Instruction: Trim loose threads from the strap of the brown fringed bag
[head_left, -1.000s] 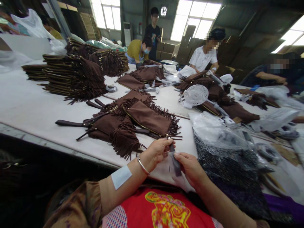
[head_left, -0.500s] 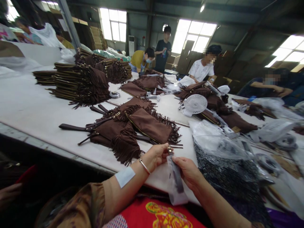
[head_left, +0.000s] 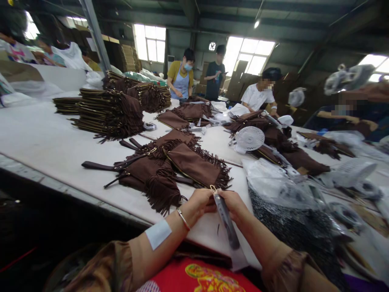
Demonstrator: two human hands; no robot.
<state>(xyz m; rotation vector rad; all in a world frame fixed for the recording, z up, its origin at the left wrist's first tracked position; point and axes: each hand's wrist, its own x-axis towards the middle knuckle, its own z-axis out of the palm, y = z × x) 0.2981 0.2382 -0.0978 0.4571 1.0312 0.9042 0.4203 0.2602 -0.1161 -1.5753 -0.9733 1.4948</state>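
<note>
A dark wrist strap (head_left: 226,222) in a clear plastic sleeve (head_left: 239,259) hangs from my fingers above the table's near edge. Its gold clasp (head_left: 213,188) sticks up between my fingertips. My left hand (head_left: 201,202) pinches the strap's top end from the left, fingers curled. From the right, my right hand (head_left: 233,204) grips the same end between thumb and fingers. Just beyond both hands lies a brown fringed pouch (head_left: 194,162) with a gold zip. Another brown fringed pouch (head_left: 142,174), with a dark strap, lies to the left.
Stacked brown pouches (head_left: 106,111) stand at the back left of the white table (head_left: 45,134). A white fan (head_left: 249,139) stands right of centre. On the right, a plastic bag (head_left: 279,190) holds dark items. Several people work across the table, beside more pouches (head_left: 261,125).
The strap has swung lower and straighter in its sleeve, and its clasp now points up. My hands have come closer together. A person across the table has straightened up.
</note>
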